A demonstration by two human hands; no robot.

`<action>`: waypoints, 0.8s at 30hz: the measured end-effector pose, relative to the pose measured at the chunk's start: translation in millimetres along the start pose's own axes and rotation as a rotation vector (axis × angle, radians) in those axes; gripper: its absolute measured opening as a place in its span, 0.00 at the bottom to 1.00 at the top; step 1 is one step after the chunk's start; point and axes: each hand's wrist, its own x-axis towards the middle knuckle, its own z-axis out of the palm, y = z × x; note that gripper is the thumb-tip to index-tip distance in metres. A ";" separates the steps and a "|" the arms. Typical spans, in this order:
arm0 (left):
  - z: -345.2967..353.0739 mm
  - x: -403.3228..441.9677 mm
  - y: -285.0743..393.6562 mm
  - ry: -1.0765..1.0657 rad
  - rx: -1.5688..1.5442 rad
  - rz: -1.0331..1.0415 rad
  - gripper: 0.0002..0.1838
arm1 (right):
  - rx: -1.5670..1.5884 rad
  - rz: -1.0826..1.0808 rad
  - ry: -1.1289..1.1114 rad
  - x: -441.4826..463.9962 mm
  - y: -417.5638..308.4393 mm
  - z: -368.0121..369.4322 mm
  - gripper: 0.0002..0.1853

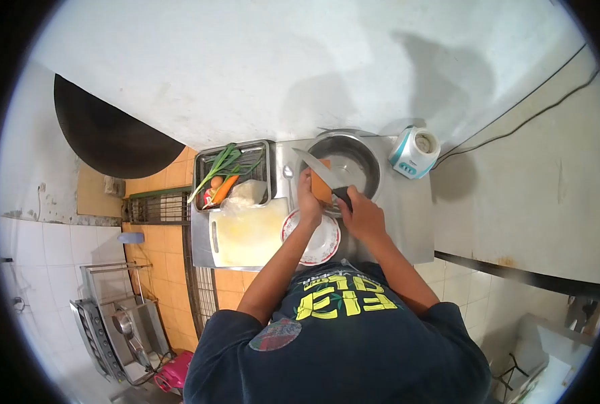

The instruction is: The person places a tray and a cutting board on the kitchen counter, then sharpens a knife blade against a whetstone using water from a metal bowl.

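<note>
My right hand (pixel 365 217) is closed round the black handle of a kitchen knife (pixel 321 170). Its blade lies across an orange rectangular block (pixel 323 188), whose kind I cannot make out. My left hand (pixel 309 197) grips that block from its left side. Both hands are over the near left rim of a large metal pot (pixel 374 172). Partly under my left forearm is a white plate (pixel 321 250) with a red patterned rim. A spoon (pixel 288 173) lies left of the pot.
A metal tray (pixel 271 168) holds green onions (pixel 220 165), a carrot (pixel 226 190), an egg and a plastic bag (pixel 247 194). In front of it is a pale cutting board (pixel 242 239). A white-and-blue blender base (pixel 413 156) with a cord stands right of the pot, near the wall.
</note>
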 end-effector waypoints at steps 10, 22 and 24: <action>-12.0 17.8 -4.3 0.069 0.025 0.059 0.20 | 0.038 -0.049 -0.101 -57.5 22.1 -20.6 0.16; -14.7 11.3 5.0 0.033 -0.041 0.033 0.20 | 0.979 0.236 -0.576 -57.1 71.8 -60.4 0.19; -13.7 8.8 -3.7 0.004 -0.030 0.045 0.19 | 1.176 0.259 -0.583 -44.3 56.6 -53.8 0.19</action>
